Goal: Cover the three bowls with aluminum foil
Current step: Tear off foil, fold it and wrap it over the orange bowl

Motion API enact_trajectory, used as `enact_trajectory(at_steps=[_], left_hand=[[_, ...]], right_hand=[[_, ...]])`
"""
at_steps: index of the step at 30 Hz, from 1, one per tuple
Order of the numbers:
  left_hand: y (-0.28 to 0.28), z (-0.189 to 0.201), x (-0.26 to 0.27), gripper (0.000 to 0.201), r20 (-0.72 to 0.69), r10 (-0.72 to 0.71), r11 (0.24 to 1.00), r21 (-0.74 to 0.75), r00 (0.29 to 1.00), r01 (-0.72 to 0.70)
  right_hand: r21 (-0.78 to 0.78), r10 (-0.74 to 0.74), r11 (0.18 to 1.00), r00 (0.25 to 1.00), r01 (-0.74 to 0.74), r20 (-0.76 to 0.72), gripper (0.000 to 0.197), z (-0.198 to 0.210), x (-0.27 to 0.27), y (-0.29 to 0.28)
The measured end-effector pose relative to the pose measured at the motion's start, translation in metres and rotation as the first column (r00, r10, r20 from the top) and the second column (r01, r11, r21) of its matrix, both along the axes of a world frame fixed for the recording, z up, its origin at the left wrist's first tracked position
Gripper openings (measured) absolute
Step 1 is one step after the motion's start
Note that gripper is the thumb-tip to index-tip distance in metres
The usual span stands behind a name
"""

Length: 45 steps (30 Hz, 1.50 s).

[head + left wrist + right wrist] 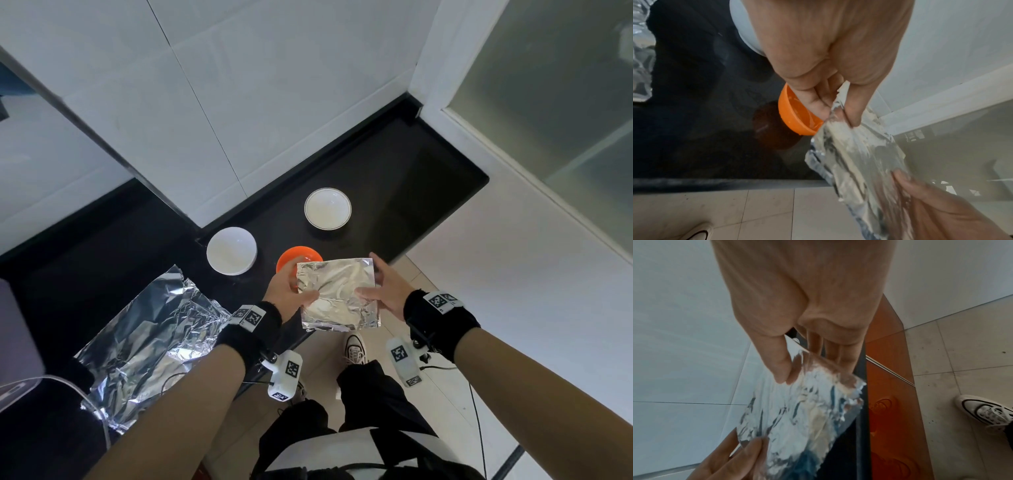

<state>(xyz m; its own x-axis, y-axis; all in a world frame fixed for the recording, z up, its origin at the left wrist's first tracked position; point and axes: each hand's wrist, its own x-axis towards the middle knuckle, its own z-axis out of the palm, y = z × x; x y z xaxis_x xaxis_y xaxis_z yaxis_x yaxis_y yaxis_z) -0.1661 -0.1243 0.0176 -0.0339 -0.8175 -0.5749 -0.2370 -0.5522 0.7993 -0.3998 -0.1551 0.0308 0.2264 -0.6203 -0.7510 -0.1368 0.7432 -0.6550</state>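
Observation:
A folded square of aluminum foil (337, 294) hangs in the air over the counter's front edge, held from both sides. My left hand (289, 291) pinches its left edge, thumb on top and fingers beneath. My right hand (383, 291) pinches the right edge the same way. Partly hidden behind the foil and my left hand stands an orange bowl (299, 257). A plain white bowl (232, 250) sits to its left, and a white bowl with a thin dark rim line (327, 208) stands farther back. All three bowls are uncovered. The wrist views show the foil sheet (855, 155) (797, 415) pinched between thumbs and fingers.
A large crumpled sheet of foil (144, 339) lies on the black counter (428, 178) at the left, overhanging its front edge. White tiled walls rise behind the counter. A frosted glass door (555, 113) stands at the right. My shoe (356, 347) rests on the tiled floor below.

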Motion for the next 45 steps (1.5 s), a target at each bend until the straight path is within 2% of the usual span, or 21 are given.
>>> enact_trajectory(at_steps=[4,6,8,10,13,14,18,21,23,27,34,40,45], left_hand=[[0.006,-0.01,-0.007,0.068,-0.047,0.057,0.998,0.003,0.997,-0.057],[0.008,-0.018,-0.008,0.061,-0.029,0.104,0.994,0.021,0.994,-0.103],[0.008,-0.025,-0.008,0.057,0.026,0.149,0.989,0.017,0.989,-0.149],[0.006,-0.03,-0.008,0.05,0.096,0.203,0.979,0.003,0.974,-0.205],[0.002,-0.032,-0.007,0.043,0.176,0.308,0.951,-0.047,0.935,-0.304],[0.001,-0.033,-0.008,0.041,0.204,0.327,0.945,-0.061,0.923,-0.322],[-0.003,-0.04,-0.008,0.024,0.299,0.279,0.959,-0.045,0.912,-0.279],[-0.005,-0.051,-0.006,0.028,0.357,0.233,0.971,-0.038,0.904,-0.235],[-0.007,-0.051,-0.009,0.028,0.361,0.222,0.973,-0.022,0.906,-0.229],[-0.008,-0.044,-0.01,0.034,0.369,0.195,0.976,0.015,0.909,-0.216],[-0.002,-0.045,-0.003,0.048,0.366,0.126,0.991,-0.012,0.922,-0.131],[-0.001,-0.046,0.002,0.052,0.268,0.153,0.987,0.003,0.951,-0.159],[0.0,-0.041,-0.005,0.067,0.275,0.059,0.998,-0.02,0.96,-0.056]], right_hand=[[0.071,0.036,0.997,0.998,-0.033,-0.041,0.035,-0.008,-0.003,0.017],[0.044,0.031,0.999,0.997,-0.027,-0.075,0.021,-0.013,-0.002,0.022],[-0.045,0.044,0.998,0.983,-0.053,-0.18,0.017,-0.019,0.001,0.018],[-0.125,0.017,0.991,0.972,-0.047,-0.235,0.028,-0.021,0.011,0.011],[-0.143,-0.006,0.989,0.98,-0.023,-0.2,0.065,-0.019,0.024,-0.002],[-0.149,-0.003,0.988,0.978,-0.029,-0.211,0.069,-0.019,0.028,-0.006],[-0.266,0.009,0.956,0.922,-0.121,-0.386,0.051,-0.022,0.039,-0.02],[-0.286,0.035,0.939,0.879,-0.193,-0.476,0.035,-0.026,0.046,-0.03],[-0.255,0.111,0.929,0.858,-0.27,-0.502,0.033,-0.029,0.047,-0.032],[-0.218,0.216,0.9,0.822,-0.377,-0.528,0.043,-0.038,0.046,-0.031],[-0.183,0.351,0.862,0.818,-0.472,-0.456,0.06,-0.04,0.039,-0.028],[-0.206,0.413,0.817,0.796,-0.539,-0.442,0.069,-0.041,0.032,-0.03],[-0.206,0.487,0.741,0.723,-0.639,-0.489,0.076,-0.044,0.022,-0.031]])
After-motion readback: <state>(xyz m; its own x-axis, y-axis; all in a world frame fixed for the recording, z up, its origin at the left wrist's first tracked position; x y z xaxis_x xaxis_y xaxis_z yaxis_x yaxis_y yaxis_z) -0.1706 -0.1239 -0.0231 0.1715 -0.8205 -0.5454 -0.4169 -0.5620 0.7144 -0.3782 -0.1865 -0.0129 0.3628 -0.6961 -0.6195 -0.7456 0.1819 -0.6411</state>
